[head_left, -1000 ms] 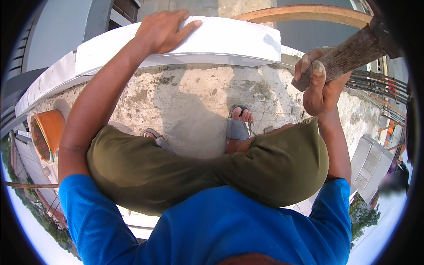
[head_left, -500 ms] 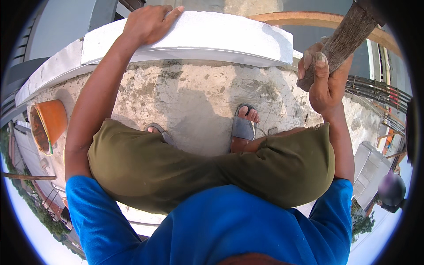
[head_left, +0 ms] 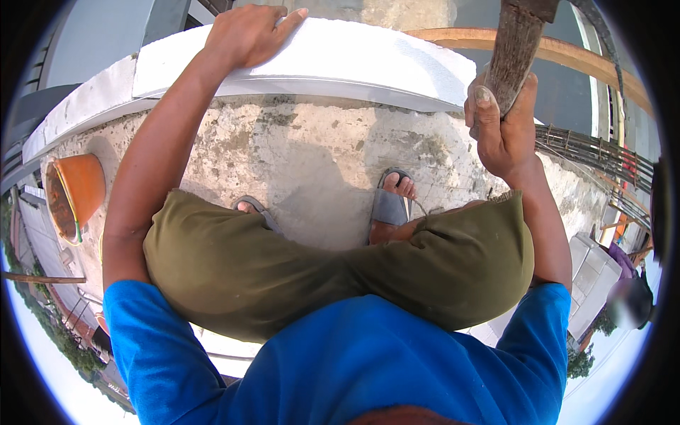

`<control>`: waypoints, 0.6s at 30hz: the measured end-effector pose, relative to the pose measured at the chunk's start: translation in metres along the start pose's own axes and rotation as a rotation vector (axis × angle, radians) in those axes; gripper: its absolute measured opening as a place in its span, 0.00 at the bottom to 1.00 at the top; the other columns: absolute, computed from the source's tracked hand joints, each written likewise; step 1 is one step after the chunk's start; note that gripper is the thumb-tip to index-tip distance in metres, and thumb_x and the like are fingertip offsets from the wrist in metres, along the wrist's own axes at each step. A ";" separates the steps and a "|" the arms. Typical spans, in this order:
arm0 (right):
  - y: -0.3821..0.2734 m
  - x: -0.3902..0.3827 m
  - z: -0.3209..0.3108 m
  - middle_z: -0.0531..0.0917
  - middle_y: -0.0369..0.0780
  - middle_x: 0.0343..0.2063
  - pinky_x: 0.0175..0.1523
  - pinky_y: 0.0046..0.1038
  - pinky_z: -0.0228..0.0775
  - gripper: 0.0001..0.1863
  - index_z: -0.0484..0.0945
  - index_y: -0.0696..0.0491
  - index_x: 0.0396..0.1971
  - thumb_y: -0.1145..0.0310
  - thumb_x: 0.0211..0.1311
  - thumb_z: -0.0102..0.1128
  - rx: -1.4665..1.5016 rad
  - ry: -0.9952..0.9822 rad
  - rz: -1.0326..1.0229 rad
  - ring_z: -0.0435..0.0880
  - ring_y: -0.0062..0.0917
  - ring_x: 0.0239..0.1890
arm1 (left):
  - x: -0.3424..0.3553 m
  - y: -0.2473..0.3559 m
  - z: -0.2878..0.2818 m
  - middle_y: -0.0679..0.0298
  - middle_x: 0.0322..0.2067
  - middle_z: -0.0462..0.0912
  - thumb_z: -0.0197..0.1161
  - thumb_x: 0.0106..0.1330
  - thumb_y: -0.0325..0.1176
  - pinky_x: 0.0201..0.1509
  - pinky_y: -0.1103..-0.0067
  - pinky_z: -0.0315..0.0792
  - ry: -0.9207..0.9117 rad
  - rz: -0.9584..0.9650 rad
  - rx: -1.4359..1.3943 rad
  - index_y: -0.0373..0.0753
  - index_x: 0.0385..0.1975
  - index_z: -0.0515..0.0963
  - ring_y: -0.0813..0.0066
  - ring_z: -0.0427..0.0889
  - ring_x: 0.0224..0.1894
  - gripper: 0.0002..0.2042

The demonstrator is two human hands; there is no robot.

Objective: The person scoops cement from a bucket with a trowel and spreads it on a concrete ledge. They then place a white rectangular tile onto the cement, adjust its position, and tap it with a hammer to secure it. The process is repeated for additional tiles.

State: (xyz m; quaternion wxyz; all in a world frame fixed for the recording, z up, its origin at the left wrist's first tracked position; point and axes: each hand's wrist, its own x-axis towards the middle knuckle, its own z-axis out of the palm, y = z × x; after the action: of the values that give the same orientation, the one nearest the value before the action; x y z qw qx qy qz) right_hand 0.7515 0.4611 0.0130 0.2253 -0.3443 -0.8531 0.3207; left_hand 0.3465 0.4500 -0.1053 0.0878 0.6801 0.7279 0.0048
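Note:
My left hand (head_left: 246,35) rests on top of a long white block (head_left: 340,60), its fingers bent over the far edge and its thumb stretched along the top. My right hand (head_left: 501,131) is wrapped round the thick, worn wooden handle of a hammer-like tool (head_left: 515,53), near the handle's lower end. The handle rises from my fist at the block's right end. Dark metal shows at its upper end, where the picture cuts off most of the head. Whether the tool touches the block cannot be made out.
An orange bucket (head_left: 80,185) lies on its side at the left. Another white block (head_left: 85,106) adjoins on the left. A wooden plank (head_left: 574,53) runs beyond the right end, with bundled dark rods (head_left: 602,145) nearby. Pale blocks (head_left: 591,280) are stacked at the right.
My right hand has moved left with the tool, nearer the block's right end, and the handle stands more upright. My left hand keeps its place on the block.

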 end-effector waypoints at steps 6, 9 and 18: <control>-0.004 0.017 0.011 0.84 0.58 0.30 0.39 0.53 0.73 0.18 0.65 0.57 0.57 0.61 0.81 0.56 -0.417 -0.463 0.240 0.84 0.60 0.33 | -0.006 0.004 -0.007 0.51 0.46 0.93 0.38 0.81 0.70 0.57 0.58 0.83 0.031 0.005 0.005 0.42 0.61 0.87 0.55 0.92 0.50 0.40; -0.024 0.017 -0.003 0.85 0.55 0.31 0.39 0.50 0.74 0.21 0.66 0.59 0.60 0.59 0.82 0.57 -0.307 -0.212 0.066 0.84 0.57 0.32 | -0.004 0.002 -0.003 0.51 0.45 0.93 0.38 0.81 0.70 0.56 0.58 0.84 0.009 0.006 0.000 0.42 0.61 0.87 0.54 0.92 0.49 0.40; 0.010 0.012 0.031 0.83 0.58 0.24 0.39 0.58 0.71 0.18 0.65 0.57 0.58 0.60 0.82 0.55 -0.427 -0.497 0.190 0.83 0.63 0.33 | -0.007 0.009 -0.010 0.51 0.47 0.93 0.39 0.81 0.70 0.58 0.59 0.83 0.006 -0.004 0.003 0.42 0.61 0.87 0.56 0.92 0.51 0.39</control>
State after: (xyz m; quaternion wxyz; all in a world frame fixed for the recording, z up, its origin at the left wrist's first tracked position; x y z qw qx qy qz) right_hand 0.7292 0.4633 -0.0139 -0.0975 -0.3732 -0.8939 0.2285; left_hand 0.3545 0.4452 -0.0940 0.0846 0.6788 0.7294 0.0055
